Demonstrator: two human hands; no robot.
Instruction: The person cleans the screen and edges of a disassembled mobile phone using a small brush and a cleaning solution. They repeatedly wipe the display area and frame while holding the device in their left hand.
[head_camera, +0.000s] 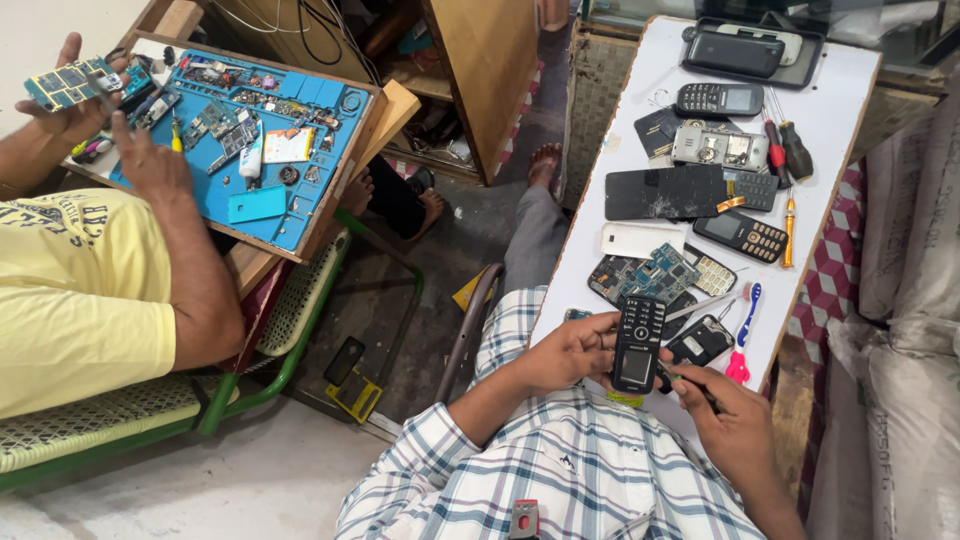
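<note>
Head view: left hand grasps a black keypad phone, held upright over the near edge of the white worktop. Right hand is clenched around a thin tool, tip beside the phone. A circuit board lies just behind.

A grey concrete floor lies between a green-framed bench, wooden cabinet and white table.

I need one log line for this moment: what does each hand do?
left hand: holds black keypad phone | right hand: holds thin tool at phone | white board: phones, screwdrivers
</note>
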